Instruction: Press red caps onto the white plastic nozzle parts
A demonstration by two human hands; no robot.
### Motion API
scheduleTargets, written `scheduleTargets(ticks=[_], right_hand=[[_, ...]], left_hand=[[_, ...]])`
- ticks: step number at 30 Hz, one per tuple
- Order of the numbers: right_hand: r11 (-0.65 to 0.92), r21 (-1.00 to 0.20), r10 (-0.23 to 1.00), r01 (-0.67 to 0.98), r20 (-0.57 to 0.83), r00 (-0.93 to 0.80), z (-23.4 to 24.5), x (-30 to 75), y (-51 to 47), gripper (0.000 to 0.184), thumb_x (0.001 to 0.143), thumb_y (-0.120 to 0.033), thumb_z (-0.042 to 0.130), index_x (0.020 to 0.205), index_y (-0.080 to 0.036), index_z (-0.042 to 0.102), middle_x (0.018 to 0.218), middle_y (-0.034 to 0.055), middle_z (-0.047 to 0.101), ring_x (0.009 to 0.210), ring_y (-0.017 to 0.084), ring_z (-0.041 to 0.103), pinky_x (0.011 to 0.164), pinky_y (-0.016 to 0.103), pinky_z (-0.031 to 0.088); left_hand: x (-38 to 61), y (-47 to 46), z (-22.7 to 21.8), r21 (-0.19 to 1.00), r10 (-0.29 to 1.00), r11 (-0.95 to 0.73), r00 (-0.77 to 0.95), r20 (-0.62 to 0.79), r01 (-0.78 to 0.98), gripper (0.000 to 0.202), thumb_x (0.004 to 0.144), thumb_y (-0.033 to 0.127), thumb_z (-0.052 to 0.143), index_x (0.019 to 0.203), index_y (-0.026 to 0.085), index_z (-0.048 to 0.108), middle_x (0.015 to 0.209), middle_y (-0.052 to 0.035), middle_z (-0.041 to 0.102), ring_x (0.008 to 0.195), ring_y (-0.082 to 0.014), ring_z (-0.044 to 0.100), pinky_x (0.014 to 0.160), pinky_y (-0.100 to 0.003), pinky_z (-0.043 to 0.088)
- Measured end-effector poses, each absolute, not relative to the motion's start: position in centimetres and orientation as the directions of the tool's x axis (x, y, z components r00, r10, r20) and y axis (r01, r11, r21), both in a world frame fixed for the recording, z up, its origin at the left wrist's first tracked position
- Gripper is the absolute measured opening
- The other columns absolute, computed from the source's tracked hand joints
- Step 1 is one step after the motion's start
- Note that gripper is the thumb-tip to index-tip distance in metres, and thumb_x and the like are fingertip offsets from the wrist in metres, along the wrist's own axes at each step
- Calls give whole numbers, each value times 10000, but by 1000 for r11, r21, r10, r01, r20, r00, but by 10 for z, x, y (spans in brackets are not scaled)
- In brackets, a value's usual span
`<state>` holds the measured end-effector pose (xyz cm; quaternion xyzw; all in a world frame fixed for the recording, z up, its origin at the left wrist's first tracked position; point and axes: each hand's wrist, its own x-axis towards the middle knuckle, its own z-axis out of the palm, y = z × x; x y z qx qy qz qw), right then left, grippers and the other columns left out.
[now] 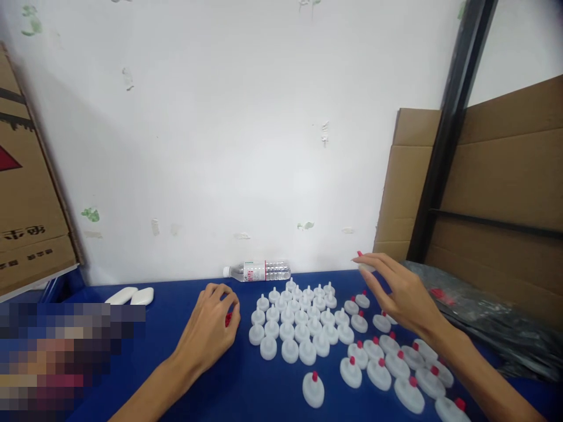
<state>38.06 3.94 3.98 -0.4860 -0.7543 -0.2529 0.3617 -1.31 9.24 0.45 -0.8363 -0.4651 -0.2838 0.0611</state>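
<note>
My left hand [213,322] is curled closed above the blue table, with small red caps [228,319] showing between its fingers. At the far right of the table, my right hand [398,290] pinches a white nozzle lid [366,267] that has a red tip. Between the hands stand many white nozzle lids [301,333] with bare spouts, packed in a group. White lids with red caps [380,374] spread under and beside my right forearm. One more red-capped lid [313,391] sits apart near the front.
A clear water bottle [266,271] lies against the wall. Two white objects [141,296] rest at the back left. Cardboard boxes [30,193] flank the left side, with cardboard sheets [505,176] and a dark post [444,129] at right. Dark plastic sheeting [479,322] edges the table.
</note>
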Motion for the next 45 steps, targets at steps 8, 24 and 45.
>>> scheduleTargets(ticks=[8, 24, 45], right_hand=[[94, -42, 896, 995, 439, -66, 12, 416, 68, 634, 1060, -497, 206, 928, -194, 747, 934, 132, 761, 943, 329, 699, 858, 475, 491], [-320, -180, 912, 930, 208, 354, 5, 473, 77, 535, 1046, -570, 360, 1133, -163, 696, 1081, 133, 730, 994, 265, 698, 915, 487, 513], [168, -403, 954, 899, 296, -45, 12, 420, 70, 669, 1035, -617, 199, 1219, -210, 696, 1178, 100, 742, 1121, 301, 677, 1016, 438, 474]], left_hand=[[-21, 105, -8, 190, 822, -489, 377, 427, 852, 286, 959, 333, 445, 901, 225, 704, 1037, -80, 664, 984, -285, 574, 880, -471, 474], [-21, 105, -7, 171, 851, -435, 342, 398, 884, 331, 975, 296, 400, 987, 190, 713, 1099, -118, 649, 1033, -310, 567, 906, -480, 445], [-22, 107, -17, 215, 851, -473, 380, 363, 854, 384, 997, 315, 391, 1098, 226, 751, 1120, -98, 697, 1071, -305, 598, 918, -471, 476]])
